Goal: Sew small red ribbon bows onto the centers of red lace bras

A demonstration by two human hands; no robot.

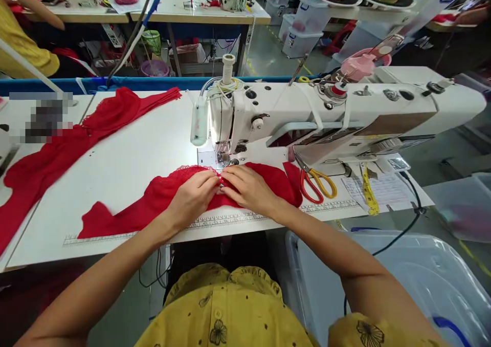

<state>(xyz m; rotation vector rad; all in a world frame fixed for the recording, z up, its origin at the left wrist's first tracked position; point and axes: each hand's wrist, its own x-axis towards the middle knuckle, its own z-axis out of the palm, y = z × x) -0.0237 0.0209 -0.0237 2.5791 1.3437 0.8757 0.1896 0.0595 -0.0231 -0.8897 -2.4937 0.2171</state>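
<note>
A red lace-edged fabric piece (153, 203) lies across the front of the white sewing table, close to the needle of the sewing machine (238, 111). My left hand (195, 196) grips its edge, fingertips pinched just in front of the presser foot (223, 157). Right beside it, my right hand (247, 186) is closed on the same fabric, its fingers almost meeting the left ones. Whatever detail lies between the fingertips is mostly hidden. To the right of the fabric rest scissors (316, 183) with red and yellow handles.
More red fabric (76, 147) stretches along the table's left side. A printed ruler strip (245, 217) runs along the front edge. At right are a yellow tape measure (369, 191), a paper sheet (395, 191) and a clear plastic bin (383, 280). Another person's yellow sleeve (23, 40) shows upper left.
</note>
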